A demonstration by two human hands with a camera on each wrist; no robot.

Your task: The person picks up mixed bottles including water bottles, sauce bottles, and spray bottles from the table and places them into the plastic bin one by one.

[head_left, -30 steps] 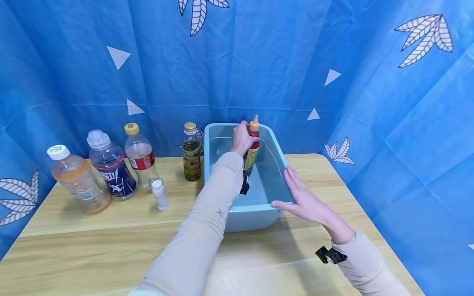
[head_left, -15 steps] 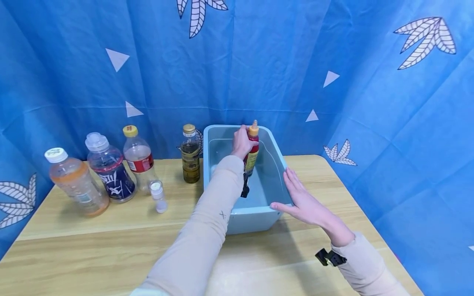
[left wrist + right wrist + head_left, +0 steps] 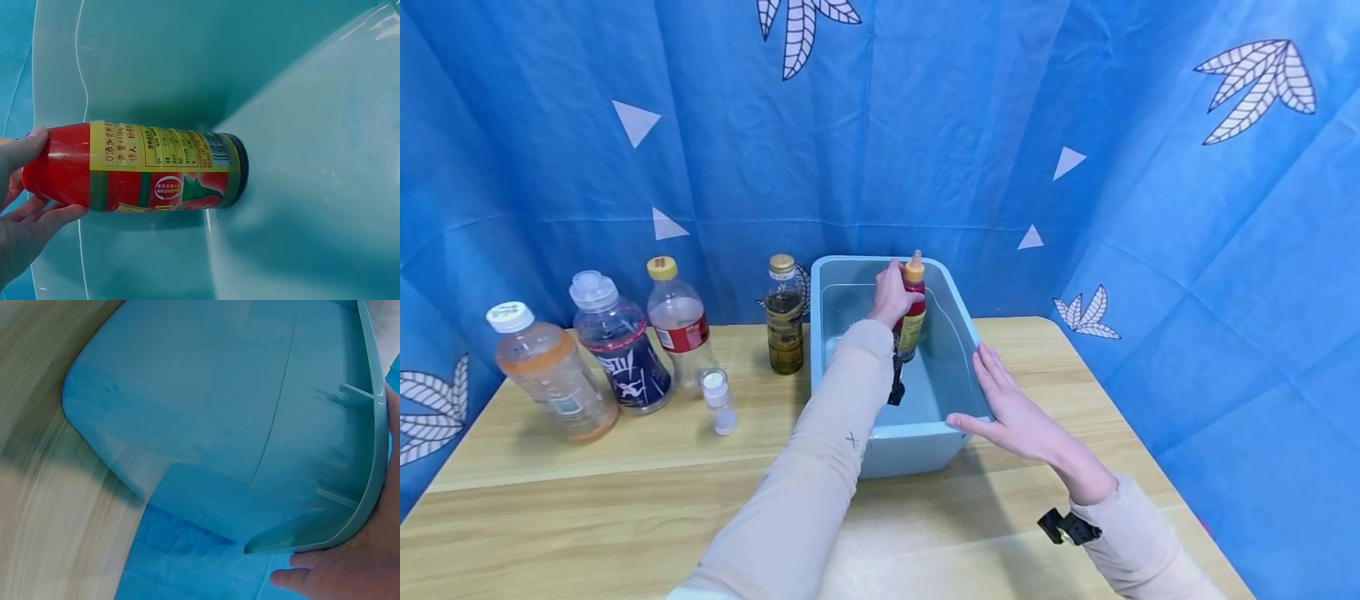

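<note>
In the head view, my left hand (image 3: 891,295) is inside the light blue bin (image 3: 904,432), near its back wall. It grips the upper part of a red ketchup bottle (image 3: 913,327) with a yellow label and orange nozzle cap. In the left wrist view, thumb and fingers lie round the red shoulder of the ketchup bottle (image 3: 144,165), whose base is close to the bin floor. My right hand (image 3: 1022,423) rests on the bin's near right corner with straight, spread fingers. From the right wrist, that hand (image 3: 350,569) shows against the outer side of the rim (image 3: 375,456).
Left of the bin stands a bottle of dark yellow liquid (image 3: 785,325). Farther left are a bottle with a red label (image 3: 687,336), one with a dark blue label (image 3: 628,367), an orange-tinted bottle (image 3: 561,383) and a small clear vial (image 3: 722,410). A blue curtain (image 3: 955,125) hangs behind the wooden table (image 3: 625,525).
The ketchup bottle and my left hand have come down slightly inside the bin. My right hand stays at the bin's corner. The whole head view has shifted slightly.
</note>
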